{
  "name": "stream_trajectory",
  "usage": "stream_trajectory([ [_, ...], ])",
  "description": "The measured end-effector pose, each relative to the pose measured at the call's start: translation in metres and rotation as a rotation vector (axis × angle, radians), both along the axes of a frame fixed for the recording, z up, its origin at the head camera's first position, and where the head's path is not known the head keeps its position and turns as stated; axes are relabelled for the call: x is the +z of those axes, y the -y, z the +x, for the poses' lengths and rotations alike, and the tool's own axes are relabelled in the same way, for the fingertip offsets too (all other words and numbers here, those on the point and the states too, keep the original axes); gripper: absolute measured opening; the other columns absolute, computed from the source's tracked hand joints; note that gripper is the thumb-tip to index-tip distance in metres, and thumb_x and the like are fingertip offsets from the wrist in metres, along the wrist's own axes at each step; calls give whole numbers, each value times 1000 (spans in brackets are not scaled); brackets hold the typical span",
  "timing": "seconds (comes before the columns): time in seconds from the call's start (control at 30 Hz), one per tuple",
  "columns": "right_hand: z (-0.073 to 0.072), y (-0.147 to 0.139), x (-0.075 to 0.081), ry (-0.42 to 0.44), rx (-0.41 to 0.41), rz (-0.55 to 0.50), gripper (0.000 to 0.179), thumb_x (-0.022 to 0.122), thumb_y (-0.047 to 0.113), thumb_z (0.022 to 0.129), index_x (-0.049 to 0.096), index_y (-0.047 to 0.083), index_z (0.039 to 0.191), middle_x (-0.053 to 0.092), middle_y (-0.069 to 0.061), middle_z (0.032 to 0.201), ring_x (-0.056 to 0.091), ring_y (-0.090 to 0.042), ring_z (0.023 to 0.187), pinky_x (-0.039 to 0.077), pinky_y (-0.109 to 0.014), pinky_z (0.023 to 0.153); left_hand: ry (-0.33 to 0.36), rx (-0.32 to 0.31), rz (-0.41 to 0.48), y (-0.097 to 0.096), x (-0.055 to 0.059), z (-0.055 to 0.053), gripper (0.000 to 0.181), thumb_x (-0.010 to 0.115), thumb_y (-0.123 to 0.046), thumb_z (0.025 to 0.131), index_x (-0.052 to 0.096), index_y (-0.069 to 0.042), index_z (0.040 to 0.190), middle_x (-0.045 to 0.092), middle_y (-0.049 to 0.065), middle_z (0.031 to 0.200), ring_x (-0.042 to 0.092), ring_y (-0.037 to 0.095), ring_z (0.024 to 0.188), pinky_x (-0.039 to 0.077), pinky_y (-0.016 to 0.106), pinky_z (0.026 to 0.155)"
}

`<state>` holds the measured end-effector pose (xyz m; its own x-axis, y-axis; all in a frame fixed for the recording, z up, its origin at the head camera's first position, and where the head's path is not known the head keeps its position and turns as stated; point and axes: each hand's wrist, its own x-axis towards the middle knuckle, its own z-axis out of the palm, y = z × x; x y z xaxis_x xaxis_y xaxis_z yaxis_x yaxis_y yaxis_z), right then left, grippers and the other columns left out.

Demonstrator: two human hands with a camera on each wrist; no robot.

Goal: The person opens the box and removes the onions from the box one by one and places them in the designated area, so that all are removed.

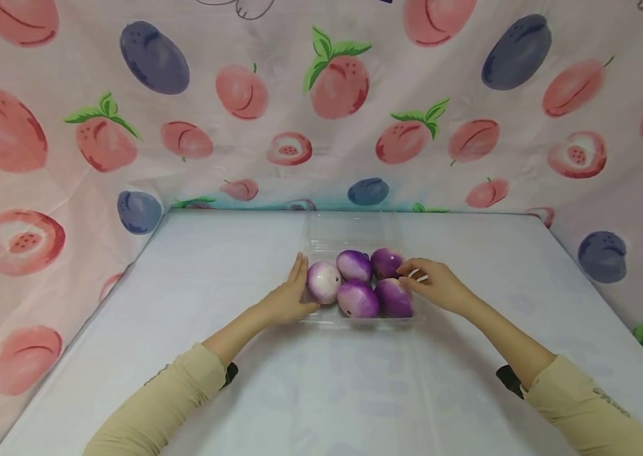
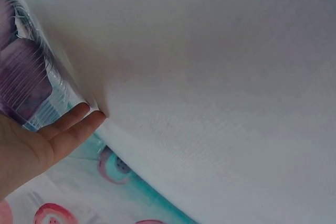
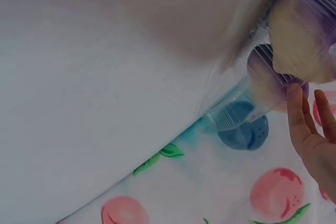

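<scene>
In the head view, a clear plastic clamshell box point(image 1: 333, 322) holds several glossy, onion-like purple-and-white vegetables in two rows. The palest vegetable point(image 1: 323, 282) sits at the left end. My left hand point(image 1: 287, 301) rests against the box's left side, fingers straight, thumb by the front corner; the left wrist view shows its extended fingers point(image 2: 79, 129) beside the box wall. At the box's right end, my right hand point(image 1: 438, 285) has its fingertips at the rear right vegetable point(image 1: 385, 263) and its thumb near the front right vegetable point(image 1: 395, 299). A gap shows between thumb and fingers.
The box's transparent lid point(image 1: 352, 228) lies folded back behind it. A white cloth covers the table point(image 1: 213, 253). Fruit-printed fabric point(image 1: 281, 82) rises behind the table and along both sides.
</scene>
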<state>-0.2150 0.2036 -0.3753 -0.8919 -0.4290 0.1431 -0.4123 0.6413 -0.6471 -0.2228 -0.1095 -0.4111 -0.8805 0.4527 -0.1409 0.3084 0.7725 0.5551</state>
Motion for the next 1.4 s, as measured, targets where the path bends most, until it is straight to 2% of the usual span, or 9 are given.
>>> stream_trajectory([
  [0.07,1,0,-2,15,0,-2,17,63,12,90,64,-1,101,67,-15,100,65,-26,88,55,-36,78,1,-3,-4,-1,-1,0,100,63,-28,86,-9,1,149,-16,18,157,58,36,109,53,41,79],
  [0.2,1,-1,-5,24,24,4,20,66,18,89,65,2,101,68,-11,99,65,-23,88,55,-35,80,8,5,-11,-2,-2,-2,101,64,-25,85,-11,-1,149,-17,17,157,61,30,84,51,33,63],
  [0.27,1,-3,-6,27,48,6,20,66,17,88,65,3,102,68,-10,100,64,-23,90,54,-37,82,8,7,-7,-2,-2,-2,101,64,-24,85,-12,-1,149,-19,16,157,60,29,81,51,32,62],
  [0.37,1,-5,-8,36,83,2,23,68,16,87,65,3,106,68,-10,103,63,-24,92,53,-39,85,-4,4,13,0,-4,0,101,64,-24,85,-11,0,149,-18,17,157,59,36,103,53,40,80],
  [0.47,2,-7,-10,37,109,6,30,71,18,85,63,2,109,67,-10,104,62,-25,95,53,-42,87,-3,-4,43,1,-6,2,100,63,-26,87,-11,1,148,-18,18,156,42,43,128,43,47,101],
  [0.53,2,-8,-12,33,129,17,35,73,19,83,62,1,111,66,-10,105,62,-25,96,52,-42,88,1,-7,58,2,-7,3,100,62,-31,88,-11,1,148,-18,19,156,31,44,135,36,50,107],
  [0.77,1,-9,-14,-26,171,68,46,75,18,80,58,-1,118,66,-10,109,61,-27,99,51,-43,88,-12,-1,52,1,-5,5,101,60,-42,90,-10,0,149,-18,17,156,28,44,137,33,51,108],
  [0.97,3,-6,-12,-12,178,99,51,76,19,79,56,-2,120,65,-11,110,59,-27,100,51,-45,88,-8,-13,52,0,-5,4,101,59,-43,90,-11,1,148,-20,18,156,27,44,137,33,51,109],
  [1.4,5,5,-5,44,92,186,42,75,22,79,57,-3,108,66,-13,100,61,-28,95,51,-45,86,-18,-26,56,2,-6,4,102,58,-46,90,-10,2,148,-19,20,156,26,44,138,32,50,110],
])
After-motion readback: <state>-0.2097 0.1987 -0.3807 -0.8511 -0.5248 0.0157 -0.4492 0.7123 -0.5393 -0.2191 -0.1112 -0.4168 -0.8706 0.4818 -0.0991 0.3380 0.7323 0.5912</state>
